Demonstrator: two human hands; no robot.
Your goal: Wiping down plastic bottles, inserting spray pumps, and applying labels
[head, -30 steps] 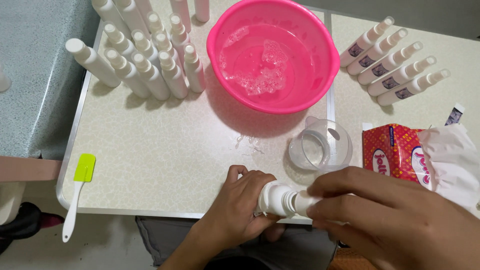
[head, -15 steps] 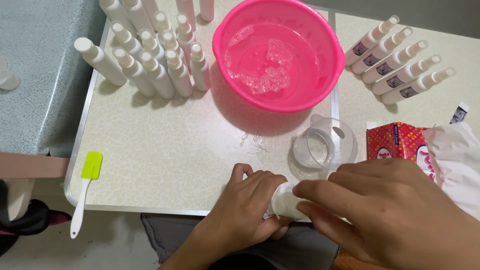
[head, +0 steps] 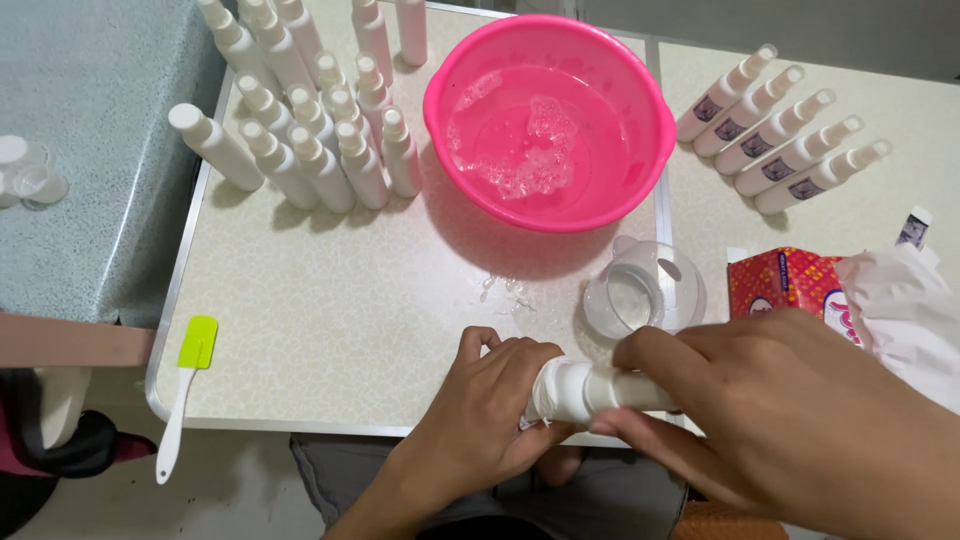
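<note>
My right hand (head: 770, 400) grips a white plastic bottle (head: 610, 388) lying sideways at the table's near edge. My left hand (head: 480, 405) wraps a white tissue around the bottle's cap end (head: 553, 390) and closes on it. Both hands meet over the front rim of the table (head: 330, 320). Just beyond them stands a clear plastic measuring cup (head: 645, 295). A pink basin (head: 550, 120) holding soapy water sits further back.
Several white bottles (head: 310, 150) stand in a cluster at the back left. More labelled bottles (head: 780, 145) lie in a row at the back right. A red tissue pack (head: 800, 285) with tissue spilling out lies at the right. A green-headed spatula (head: 190, 375) overhangs the left front edge.
My left hand has slid over the cap end and now covers it with tissue; the bottle has shifted slightly left between my hands.
</note>
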